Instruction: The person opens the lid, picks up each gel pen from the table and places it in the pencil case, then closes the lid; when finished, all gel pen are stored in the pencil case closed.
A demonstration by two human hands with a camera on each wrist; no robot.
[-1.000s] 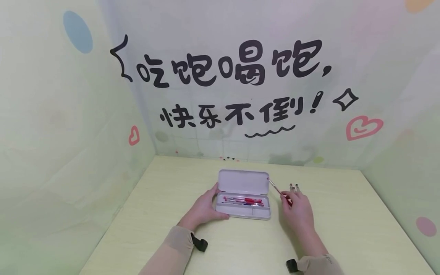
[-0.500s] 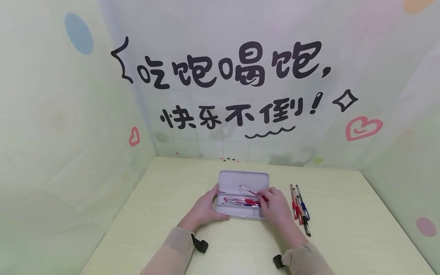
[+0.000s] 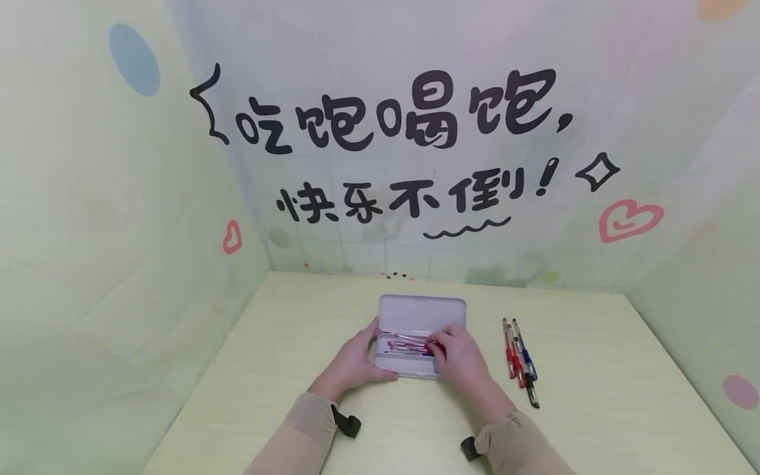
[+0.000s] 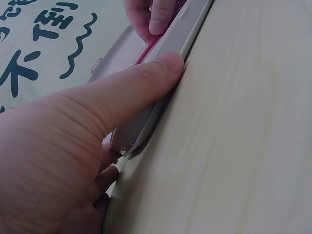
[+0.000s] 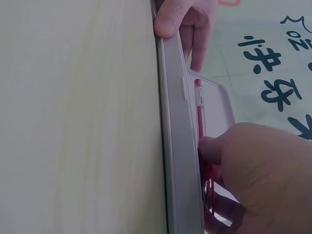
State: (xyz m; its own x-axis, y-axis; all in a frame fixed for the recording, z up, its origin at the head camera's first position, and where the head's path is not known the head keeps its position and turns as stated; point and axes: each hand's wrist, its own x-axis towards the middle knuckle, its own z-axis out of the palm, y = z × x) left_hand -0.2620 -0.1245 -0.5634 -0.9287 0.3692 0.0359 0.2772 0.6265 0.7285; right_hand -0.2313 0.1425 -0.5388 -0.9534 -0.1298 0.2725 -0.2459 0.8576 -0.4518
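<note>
A pale, flat pencil case [image 3: 410, 311] lies on the table with its lid raised toward the wall. My left hand [image 3: 351, 363] grips its left end, the thumb [image 4: 161, 66] along the front side and the other fingers behind. Over the right part of the case, my right hand [image 3: 464, 361] pinches a red pen [image 5: 200, 114] between thumb and fingers, its tip end pointing left. Several pens [image 3: 404, 347] lie in the rear compartment, partly covered by the right hand. A narrower front compartment runs beside them.
To the right of the case, several pens lie close together on the table, among them a red pen [image 3: 509, 356], a blue pen [image 3: 528, 364] and a black pen [image 3: 532, 392]. A printed wall cloth [image 3: 415, 251] rises behind the table [image 3: 594, 369].
My right hand has carried the red pen leftward from beside the loose pens and lowered it into the case, uncovering those pens. My left hand has stayed on the case.
</note>
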